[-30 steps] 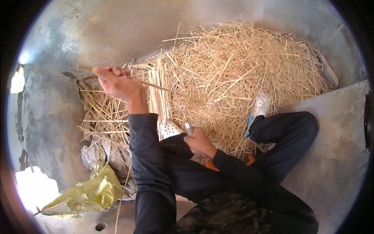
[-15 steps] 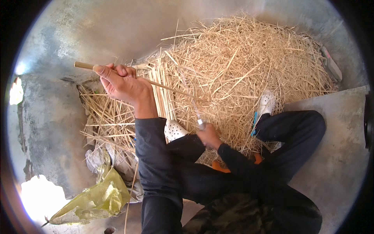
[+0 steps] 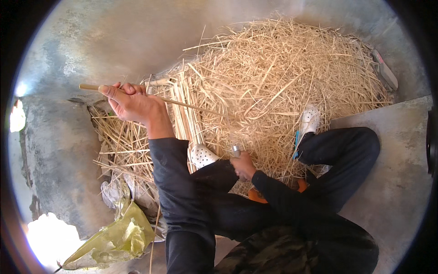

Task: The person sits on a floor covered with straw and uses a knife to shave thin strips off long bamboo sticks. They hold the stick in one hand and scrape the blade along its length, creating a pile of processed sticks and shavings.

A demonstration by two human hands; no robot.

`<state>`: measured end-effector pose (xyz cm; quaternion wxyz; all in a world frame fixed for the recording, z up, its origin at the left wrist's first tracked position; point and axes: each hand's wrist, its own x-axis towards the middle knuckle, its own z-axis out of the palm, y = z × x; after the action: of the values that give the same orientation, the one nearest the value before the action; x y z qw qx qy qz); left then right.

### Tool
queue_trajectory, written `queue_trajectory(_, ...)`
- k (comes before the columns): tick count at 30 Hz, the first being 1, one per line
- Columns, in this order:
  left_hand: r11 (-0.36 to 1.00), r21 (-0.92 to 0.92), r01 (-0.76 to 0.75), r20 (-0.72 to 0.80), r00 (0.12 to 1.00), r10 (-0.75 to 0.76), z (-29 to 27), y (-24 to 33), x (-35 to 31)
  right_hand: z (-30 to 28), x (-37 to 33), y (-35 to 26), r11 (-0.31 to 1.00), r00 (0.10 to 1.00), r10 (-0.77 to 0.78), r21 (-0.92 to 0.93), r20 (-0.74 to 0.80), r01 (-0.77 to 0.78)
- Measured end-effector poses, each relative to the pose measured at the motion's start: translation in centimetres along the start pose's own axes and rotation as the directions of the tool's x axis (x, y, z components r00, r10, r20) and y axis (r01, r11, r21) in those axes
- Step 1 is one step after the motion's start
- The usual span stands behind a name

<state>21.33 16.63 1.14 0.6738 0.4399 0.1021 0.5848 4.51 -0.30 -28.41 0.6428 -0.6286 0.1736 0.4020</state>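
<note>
My left hand (image 3: 132, 104), raised at the left, is closed around a thin bamboo strip (image 3: 191, 107). One end of the strip sticks out past my thumb; the rest slants down to the right over the shavings. In front of my lap, my right hand (image 3: 244, 165) grips a knife (image 3: 235, 150) by its handle. Its metal collar shows above my fist, and the blade beyond is a faint blur near the strip's far end. I cannot tell whether blade and strip touch.
A big heap of pale shavings (image 3: 292, 68) fills the floor ahead. Split strips (image 3: 185, 109) lie bundled at its left edge, loose ones (image 3: 123, 137) farther left. A torn yellow plastic sheet (image 3: 118, 237) lies lower left. White perforated shoes (image 3: 203, 156) flank the near shavings.
My left hand and the bamboo strip have shifted slightly left and down in the picture. The knife's blade, clearer before, is now smeared; my right hand has moved slightly down.
</note>
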Motion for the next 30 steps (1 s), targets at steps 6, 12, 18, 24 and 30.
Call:
queue_trajectory(6,0.999,-0.015,0.042,0.003,0.999,-0.042,-0.5,0.0,0.7,-1.3,3.0,6.5,0.762,0.833,-0.536,-0.502,-0.137,0.408)
queue_trajectory(12,0.993,-0.049,0.106,0.123,0.987,-0.099,-1.7,2.3,1.5,-7.4,5.3,6.4,0.972,0.973,0.226,-0.078,0.052,-0.221)
queue_trajectory(18,0.992,-0.127,0.025,0.392,0.92,0.027,-1.7,15.9,3.7,-9.6,0.0,1.0,0.979,0.963,0.176,-0.139,0.202,-0.15)
queue_trajectory(24,0.96,-0.001,-0.28,0.145,0.95,0.277,-2.0,20.9,0.3,-6.6,-3.8,-0.9,0.684,0.937,-0.349,-0.679,0.014,0.265)
queue_trajectory(30,0.97,0.186,-0.159,-0.075,0.982,0.175,-4.4,11.6,-2.9,-3.8,-7.9,-3.5,0.702,0.907,-0.394,-0.588,0.15,0.402)
